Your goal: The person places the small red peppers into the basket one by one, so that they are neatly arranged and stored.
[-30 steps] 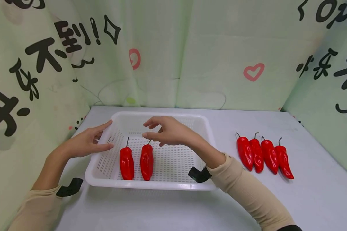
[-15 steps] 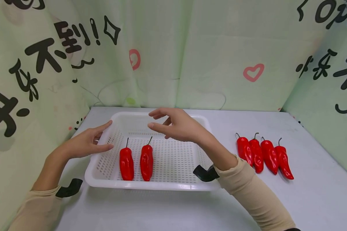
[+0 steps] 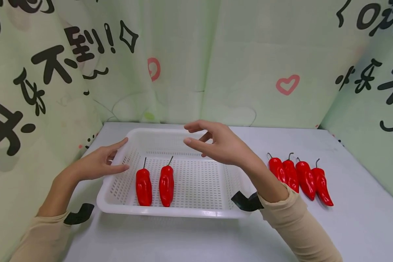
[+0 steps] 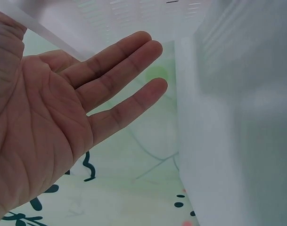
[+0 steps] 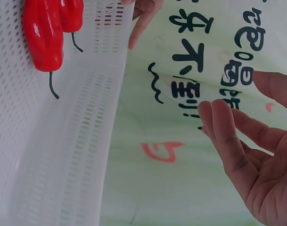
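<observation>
A white perforated plastic basket (image 3: 196, 213) stands on the table, with two red chili peppers (image 3: 144, 186) lying side by side in its left half, stems away from me. At the basket's left rim rests my left hand (image 3: 96, 162), thumb and index finger touching the edge. In the left wrist view, the other fingers (image 4: 134, 103) of that hand are extended outside the basket. My right hand (image 3: 217, 142) hovers over the basket's back right part, holding nothing, its fingers loosely bent and apart from the thumb. The right wrist view shows the same empty hand (image 5: 256, 160) beside the basket.
Several more red peppers (image 3: 304, 178) lie in a row on the table to the right of the basket; my right forearm partly covers the left ones. A pale green curtain (image 3: 245, 62) with black lettering encloses the back and sides of the white table (image 3: 183, 240).
My right hand has moved right, away from above the second pepper's stem, which now shows fully. The left hand, basket and peppers have stayed in place.
</observation>
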Action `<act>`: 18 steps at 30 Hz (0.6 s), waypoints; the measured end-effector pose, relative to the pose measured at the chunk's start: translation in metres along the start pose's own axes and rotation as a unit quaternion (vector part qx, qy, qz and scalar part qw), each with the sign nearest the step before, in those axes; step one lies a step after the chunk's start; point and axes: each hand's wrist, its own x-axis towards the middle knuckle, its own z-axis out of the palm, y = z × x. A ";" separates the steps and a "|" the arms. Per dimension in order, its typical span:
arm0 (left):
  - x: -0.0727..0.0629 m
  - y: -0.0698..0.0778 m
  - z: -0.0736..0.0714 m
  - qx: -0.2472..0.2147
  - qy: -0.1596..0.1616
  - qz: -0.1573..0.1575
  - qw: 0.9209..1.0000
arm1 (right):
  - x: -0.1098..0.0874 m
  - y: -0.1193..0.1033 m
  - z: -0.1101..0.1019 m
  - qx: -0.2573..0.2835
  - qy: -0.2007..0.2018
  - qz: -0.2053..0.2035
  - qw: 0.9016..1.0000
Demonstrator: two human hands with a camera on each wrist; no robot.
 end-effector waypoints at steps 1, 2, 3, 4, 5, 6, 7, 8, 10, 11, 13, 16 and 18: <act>0.000 0.000 0.000 0.000 0.000 0.000 1.000 | -0.001 0.001 -0.001 0.001 0.002 0.000 1.000; 0.000 0.000 0.000 -0.001 0.000 -0.002 1.000 | -0.003 0.001 -0.002 0.001 0.005 -0.001 1.000; -0.001 0.000 0.000 -0.001 0.001 -0.001 1.000 | -0.005 0.001 -0.003 0.001 0.008 -0.001 1.000; 0.000 0.000 0.000 -0.001 0.001 -0.001 1.000 | -0.007 0.002 -0.005 0.002 0.011 -0.001 1.000; 0.000 0.000 0.000 0.000 0.001 -0.001 1.000 | -0.008 0.003 -0.006 0.001 0.014 -0.001 1.000; 0.000 0.000 0.000 0.000 0.001 -0.001 1.000 | -0.010 0.003 -0.007 0.000 0.016 -0.002 1.000; 0.000 0.000 0.000 0.000 0.001 -0.001 1.000 | -0.012 0.004 -0.008 -0.002 0.019 -0.002 1.000; 0.000 0.000 0.001 0.001 0.002 -0.002 1.000 | -0.014 0.005 -0.009 -0.005 0.022 -0.004 1.000; 0.000 0.001 0.001 0.003 0.003 -0.004 1.000 | -0.018 0.006 -0.012 -0.010 0.027 -0.004 1.000; 0.000 0.001 0.001 0.003 0.003 -0.004 1.000 | -0.020 0.006 -0.013 -0.015 0.029 -0.005 0.999; 0.000 0.001 0.001 0.002 0.003 -0.005 1.000 | -0.024 0.007 -0.016 -0.023 0.035 -0.004 0.999; 0.000 0.000 0.001 0.003 0.003 -0.004 1.000 | -0.030 0.010 -0.020 -0.033 0.043 0.001 0.999; 0.000 0.000 0.001 0.002 0.003 0.000 1.000 | -0.034 0.012 -0.024 -0.035 0.049 0.002 0.998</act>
